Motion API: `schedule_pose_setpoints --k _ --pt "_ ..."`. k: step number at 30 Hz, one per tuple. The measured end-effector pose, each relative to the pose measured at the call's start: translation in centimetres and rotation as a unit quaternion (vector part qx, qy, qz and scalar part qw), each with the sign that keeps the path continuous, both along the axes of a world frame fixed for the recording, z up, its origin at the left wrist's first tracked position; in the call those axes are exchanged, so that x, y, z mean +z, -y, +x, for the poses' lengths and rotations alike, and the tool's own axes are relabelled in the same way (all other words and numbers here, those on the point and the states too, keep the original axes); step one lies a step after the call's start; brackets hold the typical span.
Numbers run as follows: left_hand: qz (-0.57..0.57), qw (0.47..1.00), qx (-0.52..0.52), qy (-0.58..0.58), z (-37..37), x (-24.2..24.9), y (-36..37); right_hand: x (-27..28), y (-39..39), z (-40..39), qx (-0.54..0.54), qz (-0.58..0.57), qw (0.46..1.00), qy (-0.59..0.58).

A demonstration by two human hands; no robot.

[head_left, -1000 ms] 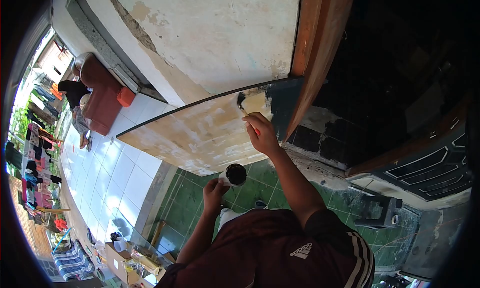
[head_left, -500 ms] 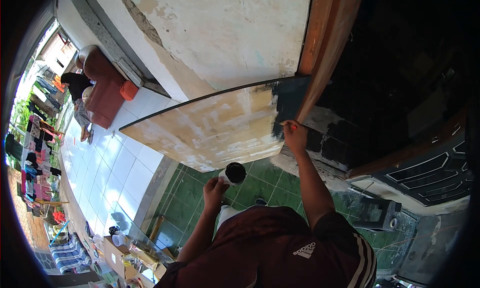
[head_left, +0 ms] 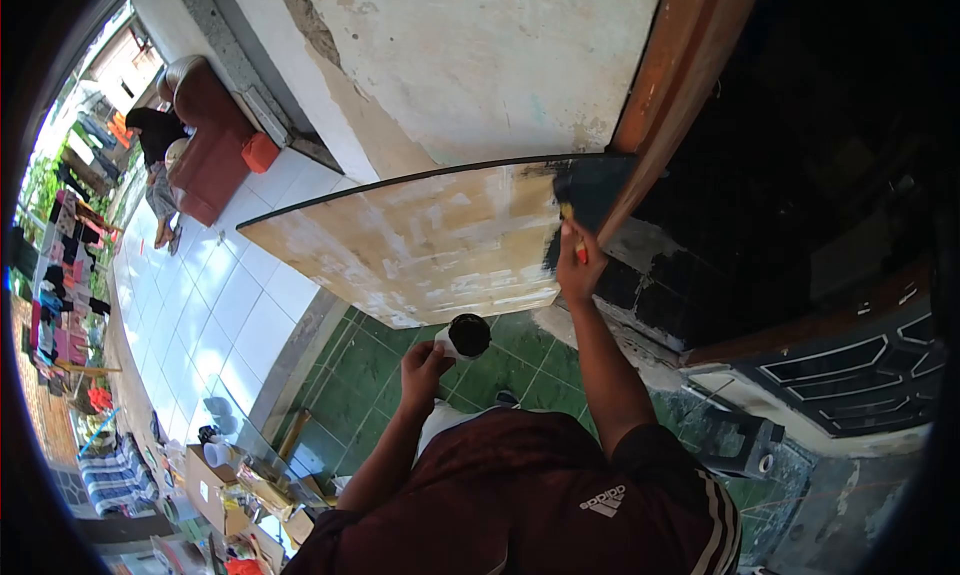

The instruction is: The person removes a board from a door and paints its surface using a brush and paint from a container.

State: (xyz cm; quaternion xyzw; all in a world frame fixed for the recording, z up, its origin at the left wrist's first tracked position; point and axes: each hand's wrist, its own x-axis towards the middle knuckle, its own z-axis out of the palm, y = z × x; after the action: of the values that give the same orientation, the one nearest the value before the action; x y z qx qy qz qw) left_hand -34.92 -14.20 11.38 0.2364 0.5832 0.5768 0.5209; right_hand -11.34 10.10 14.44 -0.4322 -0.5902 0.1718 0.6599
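Note:
My right hand (head_left: 579, 267) is closed round a paintbrush (head_left: 568, 213) with a yellow and red handle, its tip at the edge of the dark paint on a wooden door panel (head_left: 430, 235). Dark paint covers the panel's right end; the rest shows tan wood with whitish patches. Below the panel, my left hand (head_left: 426, 363) grips a white cup (head_left: 466, 337) that has black paint inside.
A person (head_left: 157, 155) sits by a reddish sofa (head_left: 212, 145) on the white-tiled floor at the left. Boxes and containers (head_left: 215, 480) stand at the lower left. An orange-brown door frame (head_left: 665, 85) borders the panel, and a dark paneled door (head_left: 860, 360) is at the right.
My right hand and the brush have moved up along the panel's painted edge, and the brush shows more clearly. My left hand still holds the cup. The view has shifted slightly.

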Motion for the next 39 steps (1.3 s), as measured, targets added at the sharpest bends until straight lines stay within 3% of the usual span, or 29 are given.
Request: schedule_pose_setpoints --k 3,6,9,12,18,21,24,27,30,33,36,39 --pt "-0.004 1.0 -0.003 0.0 -0.3 0.0 0.5 -6.4 0.2 0.3 -0.051 -0.09 0.988 0.113" --pt "-0.007 1.0 0.006 0.0 -1.1 -0.1 0.9 -9.2 0.2 1.0 -0.052 -0.275 0.93 0.237" --pt "-0.011 1.0 0.017 -0.001 -1.1 -0.3 1.1 -9.5 -2.3 1.5 -0.04 -0.286 0.896 0.338" --pt "-0.013 1.0 0.026 -0.001 -1.1 0.2 1.1 -4.9 -5.0 0.8 -0.004 -0.19 0.947 0.258" --pt "-0.008 1.0 0.019 0.006 -1.2 -0.7 1.3 3.4 -4.1 0.1 0.064 -0.18 0.981 0.026" --pt "-0.012 1.0 0.016 0.009 -0.9 -0.6 1.3 6.5 -2.6 0.2 0.024 0.007 1.0 -0.018" --pt "-0.016 1.0 0.017 0.006 -0.8 0.0 1.0 6.2 0.0 -0.2 -0.019 0.121 0.992 0.04" --pt "-0.019 1.0 0.011 0.001 -0.7 0.6 0.7 -1.3 -0.6 -0.7 -0.073 0.137 0.974 0.165" --pt "-0.029 0.999 0.001 -0.013 -1.2 1.3 0.7 -10.5 0.4 0.0 -0.07 -0.176 0.965 0.181" --pt "-0.023 0.999 0.002 -0.022 -1.9 1.7 0.0 -15.5 -1.1 1.5 -0.002 -0.342 0.893 0.294" --pt "-0.01 1.0 -0.008 -0.018 -2.4 1.5 -0.4 -12.3 -3.9 1.4 0.023 -0.28 0.888 0.364" --pt "-0.005 0.999 -0.031 -0.02 -3.5 1.6 -1.6 0.1 -4.7 -0.1 -0.01 -0.217 0.936 0.276"
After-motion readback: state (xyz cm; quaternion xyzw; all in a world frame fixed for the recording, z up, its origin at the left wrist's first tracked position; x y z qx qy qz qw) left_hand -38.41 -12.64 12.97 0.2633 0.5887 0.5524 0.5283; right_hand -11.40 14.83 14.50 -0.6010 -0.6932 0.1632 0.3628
